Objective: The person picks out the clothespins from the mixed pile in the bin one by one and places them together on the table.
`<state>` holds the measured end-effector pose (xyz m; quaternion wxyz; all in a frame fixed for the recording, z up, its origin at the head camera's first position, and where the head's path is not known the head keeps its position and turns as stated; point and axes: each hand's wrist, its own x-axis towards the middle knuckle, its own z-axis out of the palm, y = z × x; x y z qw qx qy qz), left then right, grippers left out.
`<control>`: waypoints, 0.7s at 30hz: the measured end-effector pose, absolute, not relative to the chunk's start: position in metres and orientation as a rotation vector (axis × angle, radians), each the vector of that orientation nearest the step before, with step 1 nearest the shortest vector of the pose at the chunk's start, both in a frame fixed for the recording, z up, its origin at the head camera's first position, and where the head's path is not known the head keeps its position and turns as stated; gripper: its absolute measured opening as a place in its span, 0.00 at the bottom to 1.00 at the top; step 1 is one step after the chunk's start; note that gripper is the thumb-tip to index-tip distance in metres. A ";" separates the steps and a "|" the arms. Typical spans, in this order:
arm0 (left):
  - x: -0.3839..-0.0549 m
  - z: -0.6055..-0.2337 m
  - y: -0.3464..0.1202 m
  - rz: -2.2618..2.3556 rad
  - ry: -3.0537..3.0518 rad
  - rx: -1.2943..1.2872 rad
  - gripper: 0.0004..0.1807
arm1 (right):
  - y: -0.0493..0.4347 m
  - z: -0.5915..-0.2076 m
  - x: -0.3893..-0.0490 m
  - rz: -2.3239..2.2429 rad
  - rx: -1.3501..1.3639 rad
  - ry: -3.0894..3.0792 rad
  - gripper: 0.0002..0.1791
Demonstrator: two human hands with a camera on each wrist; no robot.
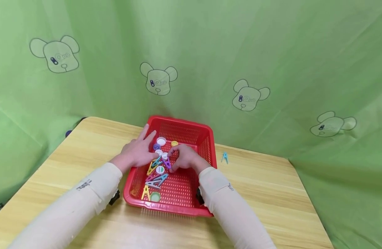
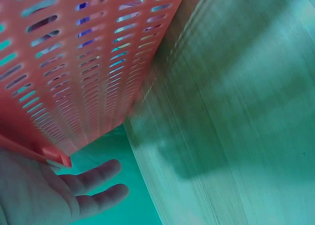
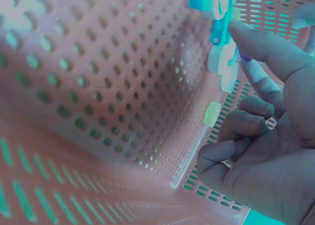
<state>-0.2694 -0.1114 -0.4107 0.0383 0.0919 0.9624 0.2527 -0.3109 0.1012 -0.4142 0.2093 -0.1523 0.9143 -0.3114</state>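
My left hand lies over the left rim of the red plastic basket, fingers spread. Its thumb reaches inside, close to a teal clothespin; whether it touches is unclear. Outside the basket wall, fingers of that hand stretch out straight. Down in the basket, the right hand has its thumb and index finger bent about a purple clothespin, seeming to pinch it. Beside it are white bottle caps, a purple cap, a yellow cap and several more clothespins.
The basket stands on a wooden table. Right of it lies a blue clothespin. A green cap and a yellow clothespin are at the basket's near left corner. A green curtain hangs behind.
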 end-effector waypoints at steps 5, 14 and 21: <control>-0.269 -0.412 -0.111 0.730 2.970 0.283 0.51 | 0.101 -0.412 -0.311 -0.879 -0.452 2.565 0.22; -0.270 -0.411 -0.110 0.706 2.974 0.285 0.50 | 0.099 -0.405 -0.310 -0.887 -0.476 2.572 0.24; -0.270 -0.413 -0.111 0.742 2.972 0.276 0.51 | 0.103 -0.397 -0.312 -0.885 -0.449 2.600 0.22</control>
